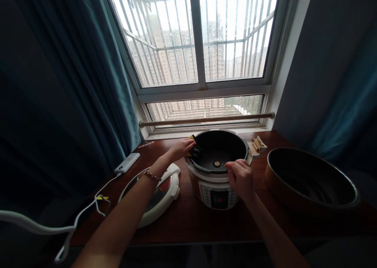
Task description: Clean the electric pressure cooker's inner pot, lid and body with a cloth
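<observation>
Bare forearms (125, 205) lead to the open cooker (204, 193) on the table (185, 230). The left hand (181, 148) holds a black-and-yellow item (195, 152) at the left rim (193, 166); the right hand (242, 177) curls by the near rim (210, 172), its hold unclear. Bracing there should help steady the cooker.

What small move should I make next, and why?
Perhaps slide your left hand along the inner wall of the open cooker: it's at the left rim with a dark-and-yellow item, and your right hand, at the near rim, could steady things.
</observation>
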`<state>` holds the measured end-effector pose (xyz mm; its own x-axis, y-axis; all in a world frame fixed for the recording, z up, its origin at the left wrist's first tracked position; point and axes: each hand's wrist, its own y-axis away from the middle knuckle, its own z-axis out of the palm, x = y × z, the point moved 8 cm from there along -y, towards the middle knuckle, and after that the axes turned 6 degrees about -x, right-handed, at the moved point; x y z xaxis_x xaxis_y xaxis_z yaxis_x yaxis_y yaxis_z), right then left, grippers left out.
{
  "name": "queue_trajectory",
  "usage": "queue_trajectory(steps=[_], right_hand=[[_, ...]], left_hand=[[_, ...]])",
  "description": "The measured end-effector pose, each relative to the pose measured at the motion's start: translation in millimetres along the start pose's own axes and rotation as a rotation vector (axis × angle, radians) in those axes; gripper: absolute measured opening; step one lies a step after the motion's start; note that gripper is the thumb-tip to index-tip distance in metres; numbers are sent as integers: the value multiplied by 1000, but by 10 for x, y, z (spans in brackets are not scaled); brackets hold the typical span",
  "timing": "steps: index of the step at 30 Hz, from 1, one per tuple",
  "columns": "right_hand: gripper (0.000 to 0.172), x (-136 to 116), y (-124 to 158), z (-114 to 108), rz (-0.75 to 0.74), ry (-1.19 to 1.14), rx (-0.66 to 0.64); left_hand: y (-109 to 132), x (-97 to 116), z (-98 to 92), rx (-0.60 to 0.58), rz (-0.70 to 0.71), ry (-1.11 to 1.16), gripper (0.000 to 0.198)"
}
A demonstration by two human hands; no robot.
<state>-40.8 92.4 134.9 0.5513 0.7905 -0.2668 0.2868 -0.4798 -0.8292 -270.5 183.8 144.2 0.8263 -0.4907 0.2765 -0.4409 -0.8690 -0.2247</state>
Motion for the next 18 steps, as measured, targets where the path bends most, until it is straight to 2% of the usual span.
queue_trajectory(steps=[4, 8, 11, 14, 18], right_hand=[[17, 9, 14, 17, -21, -30, -15], [17, 27, 29, 42, -26, -57, -31], [16, 36, 35, 44, -27, -74, -20], [15, 34, 37, 44, -38, -85, -20], [14, 31, 37, 41, -43, -90, -27]], left_hand=[[-406, -138, 54, -62, 64, -49, 36], [-785, -26, 187, -139, 203, -130, 27], [-986, 93, 297, -195, 276, -211, 28], [-1060, 163, 377, -237, 308, -281, 36], [-957, 189, 412, -243, 298, -351, 41]])
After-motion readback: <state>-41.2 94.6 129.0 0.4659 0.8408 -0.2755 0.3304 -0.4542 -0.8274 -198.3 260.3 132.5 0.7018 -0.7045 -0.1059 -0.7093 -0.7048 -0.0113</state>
